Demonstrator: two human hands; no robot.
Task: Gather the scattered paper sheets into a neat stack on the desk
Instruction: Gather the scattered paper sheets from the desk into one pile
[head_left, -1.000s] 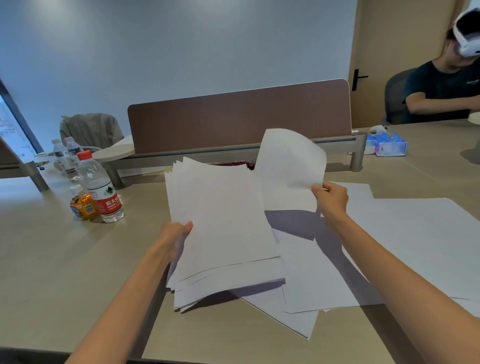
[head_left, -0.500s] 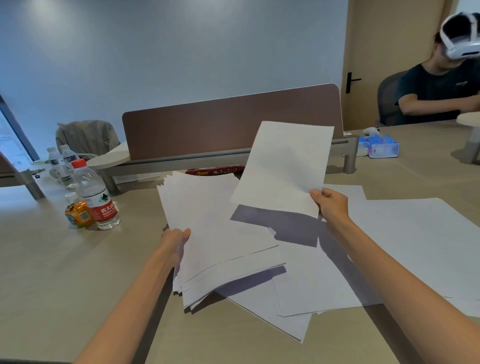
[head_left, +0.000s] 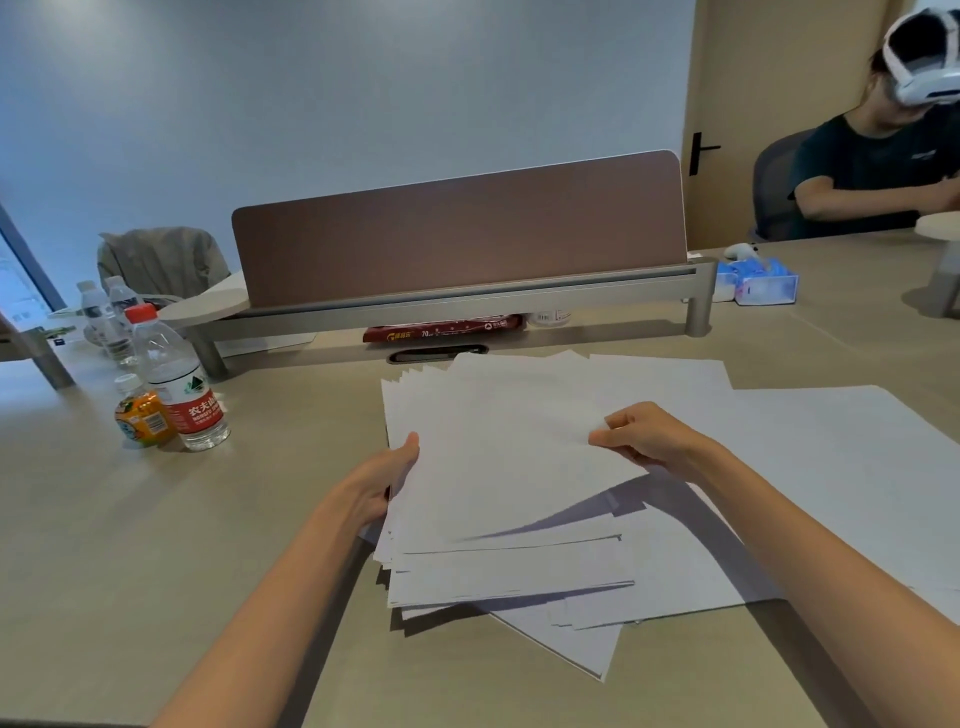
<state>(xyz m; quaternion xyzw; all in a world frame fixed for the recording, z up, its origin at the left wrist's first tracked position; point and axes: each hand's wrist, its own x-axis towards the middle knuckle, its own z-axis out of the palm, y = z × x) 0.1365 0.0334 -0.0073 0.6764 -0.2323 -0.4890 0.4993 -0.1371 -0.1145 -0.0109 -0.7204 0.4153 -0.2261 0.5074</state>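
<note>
Grip state: left grip (head_left: 382, 480) curled round left edge of paper stack (head_left: 498, 577), thumb on top; right grip (head_left: 649, 441) pinches top sheet (head_left: 509, 447) at right edge. Stack fanned, edges uneven, over loose sheets (head_left: 831, 467) on table (head_left: 130, 545). Bare table on left, bottles (head_left: 176, 400) beyond.

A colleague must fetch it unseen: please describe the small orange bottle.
Find the brown divider panel on the desk and look near its left end. The small orange bottle stands just left of the red-labelled water bottle. It alone is short and orange; the other bottles are clear.
</note>
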